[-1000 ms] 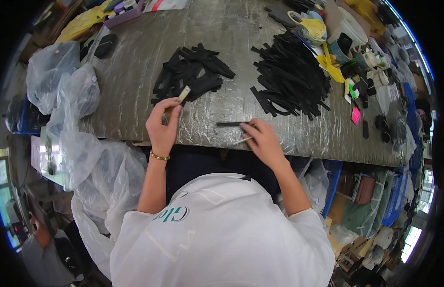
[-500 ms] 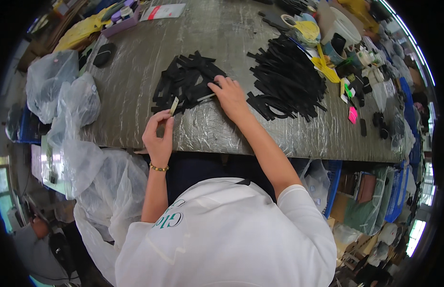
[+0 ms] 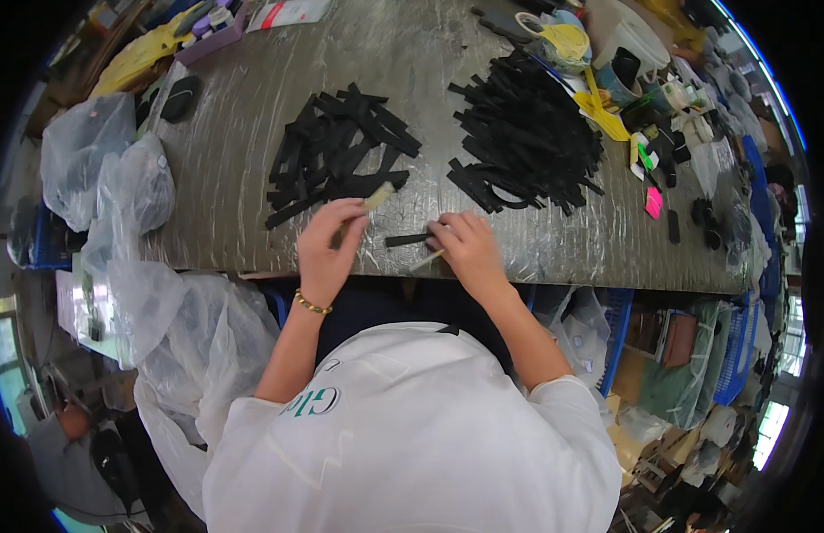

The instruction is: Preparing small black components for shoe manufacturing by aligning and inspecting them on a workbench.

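My left hand [image 3: 330, 253] pinches a small flat cream-coloured piece [image 3: 378, 195] between thumb and fingers, just at the near edge of a loose pile of black strips [image 3: 336, 147]. To its right, my right hand [image 3: 470, 255] grips a short black strip [image 3: 407, 239] that points left. The same hand also has a thin, pale, stick-like tool [image 3: 426, 260] angled under its fingers; its exact kind is too small to tell. A larger heap of black strips [image 3: 527, 133] lies beyond my right hand.
The grey, film-covered table [image 3: 225, 195] ends just in front of me. Clear plastic bags [image 3: 137, 186] crowd its left edge. On the right are a yellow-handled tool [image 3: 603, 114], a pink tag [image 3: 653, 202] and cups [image 3: 618, 84]. A purple tray [image 3: 212, 37] stands far left.
My right hand has drawn back from the left pile toward me and rightward, now with a black strip in it. My left hand has moved right with the cream piece.
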Motion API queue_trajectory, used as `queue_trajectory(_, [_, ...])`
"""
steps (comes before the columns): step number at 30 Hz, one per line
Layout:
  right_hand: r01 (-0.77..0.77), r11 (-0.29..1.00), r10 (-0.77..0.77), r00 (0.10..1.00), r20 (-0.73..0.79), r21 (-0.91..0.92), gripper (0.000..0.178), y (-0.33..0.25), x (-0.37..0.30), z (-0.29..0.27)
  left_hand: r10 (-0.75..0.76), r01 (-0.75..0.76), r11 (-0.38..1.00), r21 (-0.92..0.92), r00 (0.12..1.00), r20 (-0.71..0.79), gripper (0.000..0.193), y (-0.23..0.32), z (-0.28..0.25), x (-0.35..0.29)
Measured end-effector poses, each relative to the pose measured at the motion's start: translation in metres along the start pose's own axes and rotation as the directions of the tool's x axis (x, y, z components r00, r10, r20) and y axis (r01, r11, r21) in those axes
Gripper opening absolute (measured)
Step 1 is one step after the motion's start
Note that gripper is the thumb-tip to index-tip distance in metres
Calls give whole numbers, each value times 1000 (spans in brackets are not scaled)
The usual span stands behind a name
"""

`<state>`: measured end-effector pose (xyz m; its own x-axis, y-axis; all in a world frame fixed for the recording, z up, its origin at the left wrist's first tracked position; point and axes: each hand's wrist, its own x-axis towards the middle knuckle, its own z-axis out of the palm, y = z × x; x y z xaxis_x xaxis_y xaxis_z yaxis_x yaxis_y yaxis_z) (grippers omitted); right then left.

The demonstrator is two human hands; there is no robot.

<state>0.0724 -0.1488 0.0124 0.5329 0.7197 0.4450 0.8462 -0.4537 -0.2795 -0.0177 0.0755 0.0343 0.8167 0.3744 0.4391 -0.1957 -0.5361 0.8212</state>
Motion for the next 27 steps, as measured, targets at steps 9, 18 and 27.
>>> queue_trajectory(9, [-211,950,206,977,46,228,29,7,-7,-23,121,-214,951,224,922,368,14,5,38,-24])
queue_trajectory(18, [-262,932,254,965,64,252,27,0,-19,6,127,-201,966,161,915,383,17,0,48,-29])
queue_trajectory(27, [-534,796,555,832,8,286,21,-21,-28,10,119,-201,966,162,905,409,28,-1,49,-31])
